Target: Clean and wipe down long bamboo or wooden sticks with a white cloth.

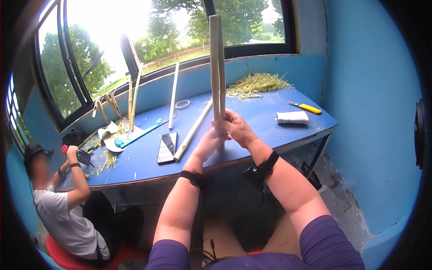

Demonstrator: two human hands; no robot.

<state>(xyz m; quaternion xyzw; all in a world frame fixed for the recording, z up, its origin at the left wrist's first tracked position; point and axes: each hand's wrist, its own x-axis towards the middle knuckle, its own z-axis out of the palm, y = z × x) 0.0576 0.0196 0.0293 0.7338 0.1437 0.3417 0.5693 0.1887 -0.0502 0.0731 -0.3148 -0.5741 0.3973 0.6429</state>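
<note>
Two long pale sticks, possibly rolled tubes (215, 63), stand upright side by side in front of me, with a narrow dark gap between them. My left hand (210, 143) is closed around their lower part. Just above and to the right, my right hand (238, 129) pinches the same pair, thumb and fingers pressed against them. The lower ends come down near the front of the blue table (256, 126). Left of my hands, another pale stick (193, 130) lies slanting on the tabletop beside a smartphone (168, 147).
A straw pile (258, 85) lies at the back, near a yellow utility knife (309, 108) and a white patterned roll (291, 118). Leftward are a tape ring (182, 104), another pale stick (174, 94) and a teal tool (139, 133). A seated person (67, 207) works at far left.
</note>
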